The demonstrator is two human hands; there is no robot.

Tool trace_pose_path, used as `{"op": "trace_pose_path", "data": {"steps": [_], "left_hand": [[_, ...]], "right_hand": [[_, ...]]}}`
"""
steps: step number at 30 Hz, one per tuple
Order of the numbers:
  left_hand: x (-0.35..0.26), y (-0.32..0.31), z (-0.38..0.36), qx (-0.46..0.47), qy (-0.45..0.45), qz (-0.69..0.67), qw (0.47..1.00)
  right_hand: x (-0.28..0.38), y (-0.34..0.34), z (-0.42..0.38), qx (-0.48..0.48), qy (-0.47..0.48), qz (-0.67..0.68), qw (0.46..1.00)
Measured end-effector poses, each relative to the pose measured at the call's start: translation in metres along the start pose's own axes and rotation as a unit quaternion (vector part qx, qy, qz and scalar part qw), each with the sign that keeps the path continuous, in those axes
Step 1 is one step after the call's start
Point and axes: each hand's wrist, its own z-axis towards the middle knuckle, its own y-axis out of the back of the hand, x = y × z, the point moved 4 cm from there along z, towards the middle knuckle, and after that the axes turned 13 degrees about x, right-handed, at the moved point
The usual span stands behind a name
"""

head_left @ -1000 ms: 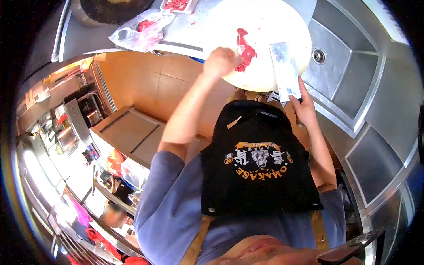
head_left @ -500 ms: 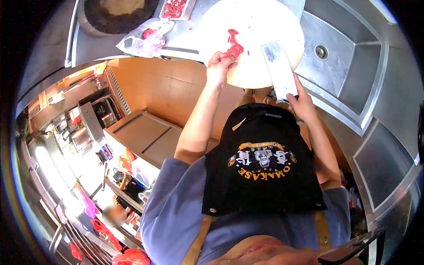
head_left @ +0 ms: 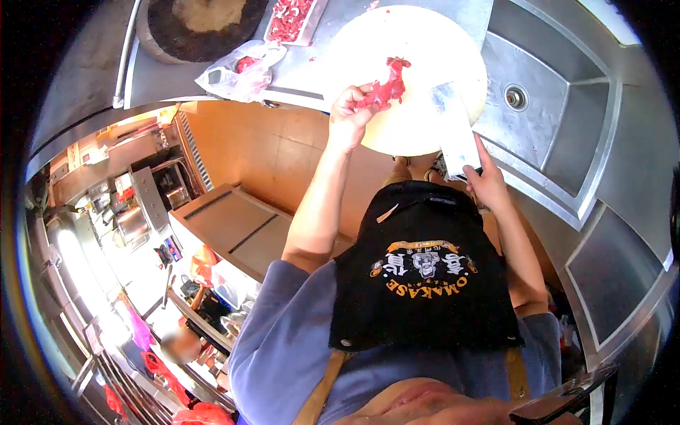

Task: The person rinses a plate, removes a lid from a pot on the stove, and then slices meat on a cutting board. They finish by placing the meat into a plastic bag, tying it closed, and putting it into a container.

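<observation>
In the head view a piece of raw red meat point(head_left: 390, 88) is over the round white cutting board point(head_left: 354, 42). My left hand point(head_left: 349, 119) grips its near left end, fingers closed, at the board's front left edge. My right hand point(head_left: 489, 183) is wrapped round the handle of a broad-bladed cleaver point(head_left: 457, 134). The shiny blade points away from me over the right side of the board, to the right of the meat and apart from it.
A metal sink point(head_left: 528, 117) lies right of the board. To the left are a white tray of cut meat point(head_left: 289, 20), a plastic bag point(head_left: 241, 74) and a dark round block point(head_left: 202, 28). Another person point(head_left: 180, 346) is at lower left.
The meat in my left hand has turned and shifted slightly right. The cleaver's blade has swung a little, staying over the board's right side. The whole view has shifted slightly.
</observation>
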Motion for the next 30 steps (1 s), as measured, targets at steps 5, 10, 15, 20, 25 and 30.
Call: {"op": "trace_pose_path", "data": {"steps": [5, 10, 15, 20, 25, 30], "left_hand": [[0.022, 0.024, -0.002, 0.003, 0.083, 0.072, 0.994], [0.040, 0.047, -0.009, -0.103, 0.205, 0.152, 0.961], [0.026, 0.029, -0.008, -0.111, 0.252, 0.285, 0.918], [0.036, 0.036, -0.007, -0.122, 0.220, 0.265, 0.931], [0.032, 0.030, 0.003, -0.107, 0.137, 0.005, 0.985], [0.006, 0.018, 0.013, -0.091, 0.068, 0.068, 0.991]], "right_hand": [[0.001, -0.001, 0.001, 0.006, -0.019, 0.001, 1.000], [0.002, -0.004, 0.001, 0.001, -0.033, -0.002, 0.999], [-0.003, -0.006, 0.001, -0.012, -0.044, 0.003, 0.999], [0.000, -0.007, 0.000, -0.010, -0.067, 0.004, 0.998], [0.003, -0.006, 0.000, -0.016, -0.069, 0.002, 0.997], [-0.004, -0.006, 0.005, -0.012, -0.051, 0.017, 0.998]]}}
